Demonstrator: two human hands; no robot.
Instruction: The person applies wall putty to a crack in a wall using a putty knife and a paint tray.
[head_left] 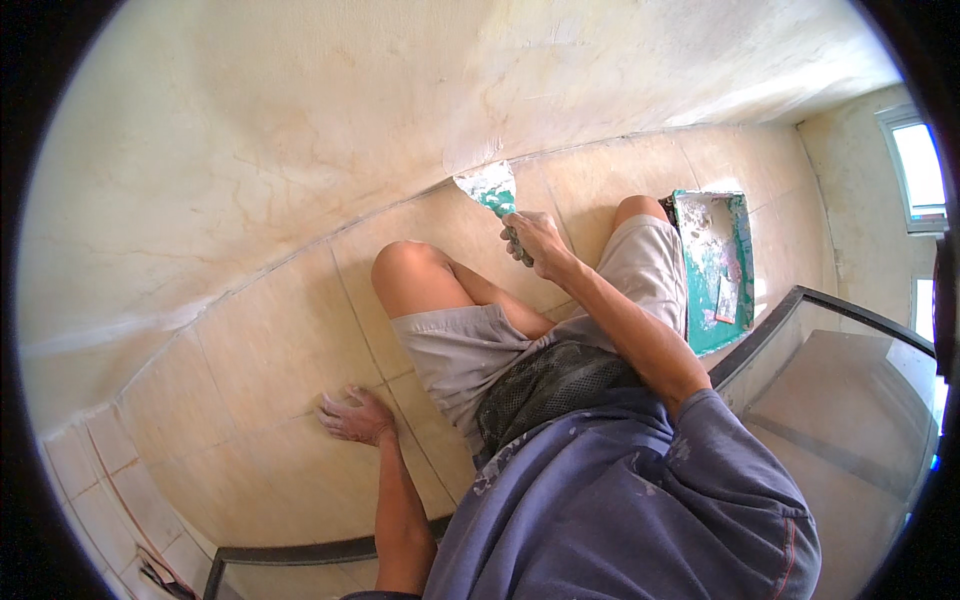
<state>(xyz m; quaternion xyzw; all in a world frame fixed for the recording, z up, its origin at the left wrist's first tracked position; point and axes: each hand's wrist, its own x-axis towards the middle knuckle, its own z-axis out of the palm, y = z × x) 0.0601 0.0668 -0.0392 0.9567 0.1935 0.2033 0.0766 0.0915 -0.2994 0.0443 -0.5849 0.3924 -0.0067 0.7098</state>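
My right hand [538,243] is closed round the green handle of a putty knife [490,188]. White filler coats much of its wide blade, whose edge meets the bottom of the plastered wall [300,130] where it joins the tiles. A wet-looking patch of filler [472,152] lies on the wall just above the blade. Down on the left, my left hand [357,415] rests on the tiled floor [270,350] with its fingers spread, dusted white and holding nothing.
Right of my knees stands a green tray [743,262] smeared with white filler, a small scraper-like piece [727,298] inside it. A dark-framed glass panel [850,390] is at my right. Another dark frame edge [300,552] runs behind my left arm. A window [915,170] sits far right.
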